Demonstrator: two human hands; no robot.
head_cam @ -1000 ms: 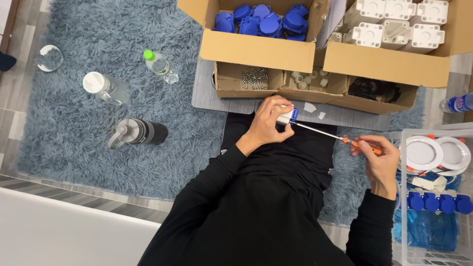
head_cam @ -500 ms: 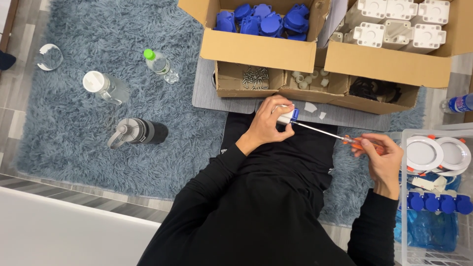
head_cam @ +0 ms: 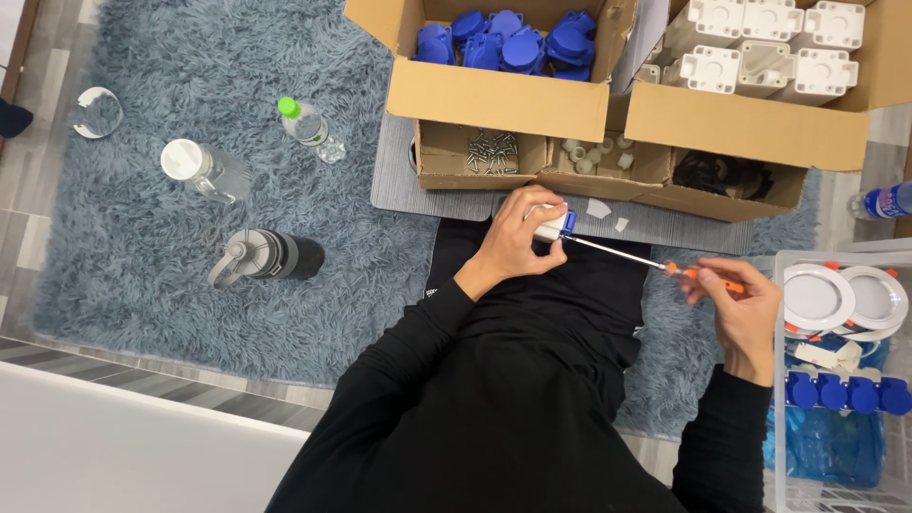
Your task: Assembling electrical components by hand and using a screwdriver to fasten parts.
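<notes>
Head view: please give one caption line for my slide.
Left hand holds a small white-and-blue part; right hand drives an orange-handled screwdriver into it.

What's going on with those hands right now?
Left hand grips small white-and-blue part. Right hand holds orange-handled screwdriver, tip at part. Nothing between them.

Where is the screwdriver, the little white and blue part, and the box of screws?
Screwdriver (head_cam: 622, 255), head view: middle of its metal shaft.
White and blue part (head_cam: 553, 227), head view: its white body by the fingers.
Box of screws (head_cam: 432, 150), head view: bare cardboard floor.
</notes>
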